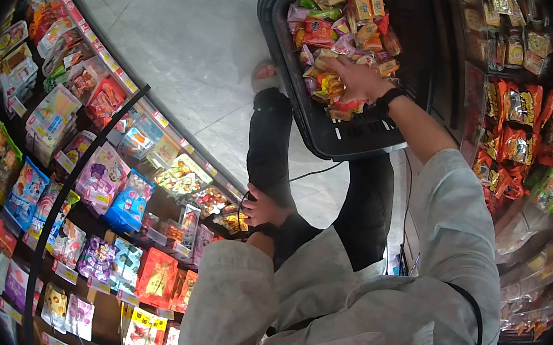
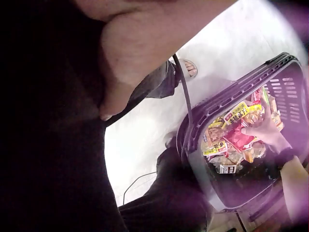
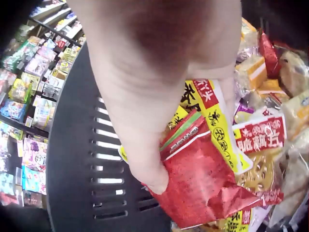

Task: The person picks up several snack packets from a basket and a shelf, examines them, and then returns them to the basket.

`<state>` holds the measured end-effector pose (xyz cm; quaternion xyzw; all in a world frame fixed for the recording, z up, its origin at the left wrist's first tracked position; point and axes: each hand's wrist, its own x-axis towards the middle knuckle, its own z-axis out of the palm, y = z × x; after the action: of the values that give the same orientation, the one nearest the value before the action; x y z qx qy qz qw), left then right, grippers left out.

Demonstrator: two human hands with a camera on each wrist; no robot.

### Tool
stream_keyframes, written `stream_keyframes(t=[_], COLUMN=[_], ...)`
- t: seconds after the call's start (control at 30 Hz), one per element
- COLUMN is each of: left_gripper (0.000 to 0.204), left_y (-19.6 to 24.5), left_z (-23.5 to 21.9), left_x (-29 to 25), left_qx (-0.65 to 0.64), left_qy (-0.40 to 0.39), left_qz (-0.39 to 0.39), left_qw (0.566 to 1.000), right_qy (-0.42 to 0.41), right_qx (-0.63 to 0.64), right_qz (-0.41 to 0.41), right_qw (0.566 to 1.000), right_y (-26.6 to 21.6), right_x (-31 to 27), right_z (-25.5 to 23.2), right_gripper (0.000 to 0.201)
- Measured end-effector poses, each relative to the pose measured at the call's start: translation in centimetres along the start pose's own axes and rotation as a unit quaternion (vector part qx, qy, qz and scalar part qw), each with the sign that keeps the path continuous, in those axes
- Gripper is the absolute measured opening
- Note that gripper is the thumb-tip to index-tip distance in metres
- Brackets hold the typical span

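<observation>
My right hand [image 1: 358,80] reaches into a black shopping basket [image 1: 290,114], over a heap of small wrapped snacks [image 1: 342,24]. In the right wrist view, its thumb lies against a red snack packet [image 3: 203,179], in front of a yellow-and-white packet [image 3: 224,130]. The other fingertips are hidden behind packets there; in the left wrist view the fingers look spread and fairly straight over the heap. My left hand [image 1: 267,207] rests on the dark trousers [image 1: 270,146] at the knee, fingers loose, beside the left shelves.
Tiered shelves of bagged snacks [image 1: 119,212] curve along the left side, with a price rail [image 1: 101,46]. More packaged snacks [image 1: 520,120] line the right. Grey tiled floor [image 1: 176,48] lies between. A thin black cable [image 1: 317,170] crosses near the legs.
</observation>
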<state>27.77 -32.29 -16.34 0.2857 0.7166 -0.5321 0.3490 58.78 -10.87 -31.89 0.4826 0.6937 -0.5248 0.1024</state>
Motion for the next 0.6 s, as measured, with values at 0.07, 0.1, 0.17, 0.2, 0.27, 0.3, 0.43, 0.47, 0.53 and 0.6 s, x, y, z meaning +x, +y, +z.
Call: stream_keyframes(t=[0.07, 0.1, 0.17, 0.2, 0.27, 0.3, 0.43, 0.47, 0.53, 0.6], left_gripper=[0.147, 0.147, 0.146, 0.147, 0.148, 0.148, 0.146, 0.145, 0.144, 0.144], left_y=[-0.1, 0.0, -0.3, -0.2, 0.0, 0.0, -0.2, -0.3, -0.3, -0.4], left_z=[-0.6, -0.6, -0.4, -0.8, -2.1, -2.2, -1.3, -1.0, -1.2, -1.1], left_x=[0.0, 0.0, 0.2, 0.1, -0.4, -0.4, -0.4, -0.3, -0.3, -0.3], left_qx=[-0.005, -0.007, -0.010, -0.024, -0.053, -0.053, -0.019, -0.003, -0.009, -0.010], left_qy=[-0.013, -0.013, -0.013, -0.029, -0.060, -0.059, -0.023, -0.004, -0.008, -0.006], left_qz=[0.003, 0.006, 0.011, 0.009, 0.005, 0.004, 0.005, 0.006, 0.007, 0.007], left_qw=[1.000, 1.000, 1.000, 0.999, 0.997, 0.997, 1.000, 1.000, 1.000, 1.000], right_qy=[-0.045, -0.060, -0.078, -0.110, -0.173, -0.171, -0.166, -0.165, -0.154, -0.136], right_qx=[-0.013, -0.034, -0.062, -0.057, -0.046, -0.056, -0.083, -0.075, -0.059, -0.044], right_qz=[0.053, 0.067, 0.063, 0.074, 0.093, 0.104, 0.139, 0.139, 0.142, 0.149], right_qw=[0.998, 0.995, 0.993, 0.990, 0.979, 0.978, 0.973, 0.974, 0.976, 0.979], right_y=[0.1, 0.9, 2.6, 2.7, 1.8, 1.5, 1.0, 1.3, 1.8, 2.1], right_x=[1.3, 2.4, 4.9, 5.9, 7.7, 7.8, 7.7, 7.7, 7.5, 7.0], right_z=[-1.3, -1.1, -0.3, -0.4, -0.3, 0.0, 0.7, 1.2, 2.1, 2.7], right_gripper=[0.128, 0.131, 0.139, 0.138, 0.136, 0.135, 0.129, 0.126, 0.126, 0.129])
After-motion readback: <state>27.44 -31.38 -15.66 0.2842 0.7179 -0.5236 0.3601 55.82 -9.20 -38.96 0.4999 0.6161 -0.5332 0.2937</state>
